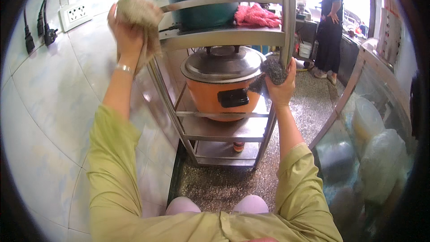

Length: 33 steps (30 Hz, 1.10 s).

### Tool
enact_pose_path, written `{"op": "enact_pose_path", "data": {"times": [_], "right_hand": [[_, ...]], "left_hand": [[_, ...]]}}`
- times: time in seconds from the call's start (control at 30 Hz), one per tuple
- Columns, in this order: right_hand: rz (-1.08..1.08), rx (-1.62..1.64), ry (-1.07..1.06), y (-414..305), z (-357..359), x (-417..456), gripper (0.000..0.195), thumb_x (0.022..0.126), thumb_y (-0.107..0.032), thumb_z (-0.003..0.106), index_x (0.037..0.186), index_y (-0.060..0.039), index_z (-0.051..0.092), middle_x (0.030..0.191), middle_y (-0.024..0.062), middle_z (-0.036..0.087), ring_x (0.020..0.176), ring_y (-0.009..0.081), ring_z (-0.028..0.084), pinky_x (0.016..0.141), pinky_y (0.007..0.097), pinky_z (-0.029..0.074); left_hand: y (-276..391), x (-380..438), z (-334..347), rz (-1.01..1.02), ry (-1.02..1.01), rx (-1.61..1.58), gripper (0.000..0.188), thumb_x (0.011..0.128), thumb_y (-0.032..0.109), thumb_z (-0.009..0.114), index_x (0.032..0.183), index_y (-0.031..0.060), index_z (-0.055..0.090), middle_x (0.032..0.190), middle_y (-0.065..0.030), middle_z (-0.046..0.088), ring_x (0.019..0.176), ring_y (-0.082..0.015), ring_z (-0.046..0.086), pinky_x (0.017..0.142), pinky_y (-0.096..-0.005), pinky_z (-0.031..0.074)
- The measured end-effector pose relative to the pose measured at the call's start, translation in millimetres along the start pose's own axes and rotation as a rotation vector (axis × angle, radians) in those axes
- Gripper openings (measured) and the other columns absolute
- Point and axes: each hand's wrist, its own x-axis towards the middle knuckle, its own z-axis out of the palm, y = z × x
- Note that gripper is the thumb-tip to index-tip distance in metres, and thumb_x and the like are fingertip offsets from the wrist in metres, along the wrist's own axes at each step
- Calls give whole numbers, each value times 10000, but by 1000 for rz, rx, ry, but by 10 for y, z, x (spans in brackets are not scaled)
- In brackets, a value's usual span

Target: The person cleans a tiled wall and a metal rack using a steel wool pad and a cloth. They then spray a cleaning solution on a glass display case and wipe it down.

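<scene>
My left hand (129, 37) holds a beige cloth (139, 13) at the left end of the top rail of a stainless steel shelf rack (221, 40). A dark steel-wool scouring pad (275, 70) is in my right hand (282, 87), against the rack's right post. On the top shelf stand a green lidded pot (205, 6) and a crumpled red cloth (257, 16). Below, on the middle shelf, sits an orange rice cooker (208, 95) with a metal lid (225, 64). A small jar (239, 146) stands on the bottom shelf.
A tiled wall with a socket (75, 15) and hanging plugs (50, 35) runs along the left. At right is a framed clear panel (339, 104) with bagged items (383, 164) behind it. Another person (331, 27) stands near the back counter, close to a white bucket (305, 49).
</scene>
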Motion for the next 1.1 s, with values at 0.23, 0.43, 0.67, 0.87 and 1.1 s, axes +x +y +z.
{"op": "enact_pose_path", "data": {"times": [0.23,0.43,0.67,0.87,1.1], "right_hand": [[190,195,-22,11,-24,-25,752,603,-206,774,1259,-79,430,1060,177,599,963,340,609,830,386,488],[160,162,-4,17,-41,-42,698,616,-126,756,1238,-46,452,1052,150,613,960,264,612,843,354,476],[97,146,-36,73,46,-84,739,583,-202,794,1208,-29,441,1048,187,587,970,355,594,837,396,474],[-58,-58,-63,154,-49,-22,770,626,-285,806,1233,-12,419,1105,201,545,1044,352,552,889,399,451],[-15,-72,-10,123,13,-103,769,611,-248,809,1243,-24,434,1078,171,559,991,320,576,858,382,450]], "left_hand": [[367,14,1697,490,-365,323,522,783,220,553,1292,134,477,1304,-140,462,1218,-352,377,997,-478,295],[1156,-180,2437,504,-483,174,479,786,155,506,1265,139,502,1233,-126,497,1205,-354,370,980,-541,260],[918,-630,2294,221,-685,-421,320,749,156,582,1057,91,640,1143,-107,541,1122,-292,456,993,-455,306],[1078,-711,1571,949,-760,310,267,765,205,597,1024,139,582,1194,-58,556,1184,-215,476,1037,-395,329],[202,-1612,-329,386,-498,473,458,681,138,648,1132,129,571,1197,-91,525,1129,-307,478,956,-446,392]]}}
